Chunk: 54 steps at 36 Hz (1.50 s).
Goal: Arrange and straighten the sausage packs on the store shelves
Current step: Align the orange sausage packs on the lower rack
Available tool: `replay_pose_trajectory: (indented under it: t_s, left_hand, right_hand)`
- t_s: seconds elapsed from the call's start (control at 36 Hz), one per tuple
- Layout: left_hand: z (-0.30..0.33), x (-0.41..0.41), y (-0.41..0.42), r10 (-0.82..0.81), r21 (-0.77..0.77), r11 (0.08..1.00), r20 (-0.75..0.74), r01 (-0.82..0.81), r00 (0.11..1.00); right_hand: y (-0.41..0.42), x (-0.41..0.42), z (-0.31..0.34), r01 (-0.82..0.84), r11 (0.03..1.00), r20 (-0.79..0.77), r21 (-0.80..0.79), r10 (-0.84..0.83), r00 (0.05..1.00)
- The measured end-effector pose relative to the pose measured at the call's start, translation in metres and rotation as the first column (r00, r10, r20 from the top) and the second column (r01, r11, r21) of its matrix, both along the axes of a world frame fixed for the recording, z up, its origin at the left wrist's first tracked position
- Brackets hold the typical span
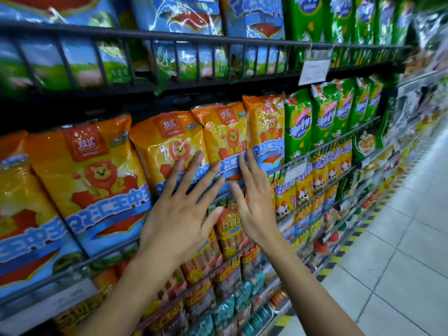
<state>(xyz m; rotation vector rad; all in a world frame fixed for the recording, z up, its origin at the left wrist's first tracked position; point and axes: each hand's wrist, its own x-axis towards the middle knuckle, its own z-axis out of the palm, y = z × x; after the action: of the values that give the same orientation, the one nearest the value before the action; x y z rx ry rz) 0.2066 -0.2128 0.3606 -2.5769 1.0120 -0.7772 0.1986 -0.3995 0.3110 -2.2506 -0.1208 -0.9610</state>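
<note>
Middle shelf rail (322,147) keeps row of orange sausage packs (92,180) standing, glossy lion print, blue banner low on front. Couple near centre lean and overlap, tops uneven, so guessing that's what needs squaring. Left hand (179,214) flat on leaning pack (167,146), fingers spread, gripping nothing. Right hand (257,209) same deal, fingers straight, tips touching neighbour pack (225,141).

A white price tag (314,69) hangs from the rail above pale floor tiles (400,263).
</note>
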Motion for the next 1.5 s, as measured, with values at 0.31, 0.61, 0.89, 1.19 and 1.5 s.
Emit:
replay_pose_trajectory:
  t_s: [0.31,0.61,0.89,1.19,1.5]
  left_hand:
    - [-0.011,-0.015,0.004,0.018,-0.02,1.0,-0.052,-0.019,0.998]
    - [-0.078,-0.074,0.022,-0.089,-0.387,0.922,-0.194,0.007,0.977]
    - [-0.178,-0.147,0.063,0.15,-0.648,0.511,-0.579,-0.564,0.801]
    - [-0.196,-0.163,0.109,0.226,-0.704,0.192,-0.646,-0.684,0.729]
    - [-0.213,-0.143,0.163,0.177,-0.717,0.189,-0.647,-0.671,0.741]
  right_hand:
    - [-0.015,-0.032,-0.027,-0.115,0.993,-0.081,-0.017,0.113,0.99]
    - [-0.031,-0.061,-0.072,-0.202,0.956,-0.141,0.211,0.235,0.962]
    - [-0.001,-0.083,-0.129,-0.314,0.863,-0.327,0.396,0.451,0.83]
    - [0.097,-0.087,-0.139,-0.482,0.795,-0.444,0.367,0.606,0.66]
    - [0.187,-0.083,-0.143,-0.479,0.796,-0.535,0.37,0.604,0.591]
